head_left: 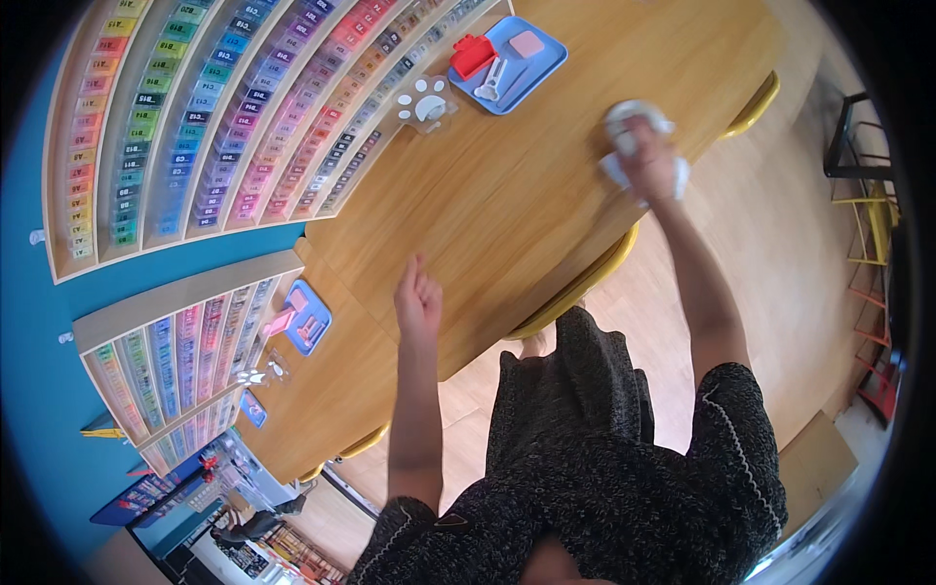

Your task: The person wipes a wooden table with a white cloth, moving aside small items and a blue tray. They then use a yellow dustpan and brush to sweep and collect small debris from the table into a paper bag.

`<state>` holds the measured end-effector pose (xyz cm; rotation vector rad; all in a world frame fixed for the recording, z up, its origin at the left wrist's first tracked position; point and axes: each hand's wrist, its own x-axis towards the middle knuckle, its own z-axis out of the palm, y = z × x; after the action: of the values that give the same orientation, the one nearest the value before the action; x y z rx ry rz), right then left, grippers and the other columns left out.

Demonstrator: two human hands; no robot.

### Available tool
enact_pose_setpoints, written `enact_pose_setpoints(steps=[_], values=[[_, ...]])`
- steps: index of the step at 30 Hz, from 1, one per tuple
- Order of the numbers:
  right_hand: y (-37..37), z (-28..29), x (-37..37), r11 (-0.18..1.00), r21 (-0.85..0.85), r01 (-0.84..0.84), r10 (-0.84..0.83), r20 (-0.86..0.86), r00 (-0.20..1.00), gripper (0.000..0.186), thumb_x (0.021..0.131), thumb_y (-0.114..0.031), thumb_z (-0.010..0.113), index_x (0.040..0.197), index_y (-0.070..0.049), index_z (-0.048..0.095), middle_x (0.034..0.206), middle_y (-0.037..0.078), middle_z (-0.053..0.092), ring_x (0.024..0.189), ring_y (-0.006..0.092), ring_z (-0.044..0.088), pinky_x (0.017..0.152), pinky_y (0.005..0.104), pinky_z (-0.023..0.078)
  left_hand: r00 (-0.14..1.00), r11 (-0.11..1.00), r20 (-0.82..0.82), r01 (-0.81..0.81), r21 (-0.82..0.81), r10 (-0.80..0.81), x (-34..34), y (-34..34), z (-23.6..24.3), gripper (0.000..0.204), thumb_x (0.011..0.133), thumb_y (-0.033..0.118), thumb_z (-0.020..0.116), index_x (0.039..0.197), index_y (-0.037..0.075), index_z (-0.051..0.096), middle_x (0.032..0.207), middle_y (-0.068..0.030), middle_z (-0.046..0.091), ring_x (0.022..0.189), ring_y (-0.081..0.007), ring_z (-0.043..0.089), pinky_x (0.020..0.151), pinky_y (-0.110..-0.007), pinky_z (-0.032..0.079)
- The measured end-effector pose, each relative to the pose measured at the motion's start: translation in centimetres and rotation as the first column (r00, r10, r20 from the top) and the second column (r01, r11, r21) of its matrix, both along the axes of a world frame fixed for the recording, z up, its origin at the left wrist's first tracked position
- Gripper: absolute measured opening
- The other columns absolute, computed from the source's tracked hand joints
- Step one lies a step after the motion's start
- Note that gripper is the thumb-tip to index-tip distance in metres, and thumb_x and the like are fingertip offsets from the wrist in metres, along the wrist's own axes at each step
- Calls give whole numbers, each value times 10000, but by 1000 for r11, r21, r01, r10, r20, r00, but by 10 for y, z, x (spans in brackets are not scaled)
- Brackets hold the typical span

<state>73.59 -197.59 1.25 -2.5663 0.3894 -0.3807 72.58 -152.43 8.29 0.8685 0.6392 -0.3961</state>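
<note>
My right hand (649,166) is at the table's near edge, on the right, closed over a crumpled white cloth (624,115) on the wooden tabletop (487,175). The hand and cloth are blurred by motion, and parts of the cloth stick out on both sides of the fingers. Over the table's middle, apart from everything, is my left hand (418,300). Its index finger points forward while the other fingers curl in, and nothing shows in them.
A blue tray (546,68) at the far side holds a red container (473,56), a pink block and white tools. Beside it stands a wooden rack (234,216) of small colored boxes. Further left are a second rack (195,283) and another blue tray (320,310). Yellow chairs (575,292) line the near edge.
</note>
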Motion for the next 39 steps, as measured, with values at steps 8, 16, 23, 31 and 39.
enact_pose_setpoints(steps=[8, 16, 23, 31, 39], values=[[43, -11, 4, 885, -150, 441, -454, -70, 888, 655, 755, -352, 709, 1326, -113, 497, 1374, 119, 514, 1241, 305, 512, 946, 577, 377, 987, 997, 153, 29, 76, -40, 179, -80, -41, 240, 910, 256, 708, 754, 155, 556, 525, 96, 226, 425, -39, 213, 391, -238, 150], [280, 20, -87, 581, 115, -806, 812, -146, 565, 549, 772, -286, 689, 1280, -122, 563, 1467, 83, 447, 1342, 250, 409, 1031, 475, 368, 962, 923, 272, -123, 365, 21, 225, -117, -56, 198, 830, 199, 798, 947, 60, 719, 680, 65, 589, 470, -23, 359, 410, -212, 219], [143, 21, -30, 834, 144, -533, 543, -41, 839, 584, 669, -219, 789, 1215, -166, 589, 1334, 99, 554, 1136, 335, 560, 927, 470, 442, 953, 827, 282, -66, 558, -114, 207, -71, -70, 258, 811, 174, 816, 985, -4, 746, 818, 28, 669, 624, -36, 500, 554, -205, 377], [42, 3, -1, 931, -222, 288, -304, -42, 952, 499, 762, -244, 709, 1236, -203, 558, 1408, -21, 524, 1314, 241, 454, 973, 516, 387, 936, 839, 309, -28, 544, -169, 193, -55, -72, 284, 815, 203, 815, 980, -16, 738, 786, 31, 646, 739, -64, 558, 674, -214, 428], [193, 32, -16, 893, 106, -438, 450, -264, 853, 708, 660, -237, 805, 1308, -176, 527, 1470, 49, 404, 1382, 281, 348, 999, 531, 373, 999, 889, 12, 41, 455, -53, 127, -87, -45, 244, 894, 283, 728, 914, 41, 716, 530, 100, 386, 415, -15, 266, 392, -245, 163]])
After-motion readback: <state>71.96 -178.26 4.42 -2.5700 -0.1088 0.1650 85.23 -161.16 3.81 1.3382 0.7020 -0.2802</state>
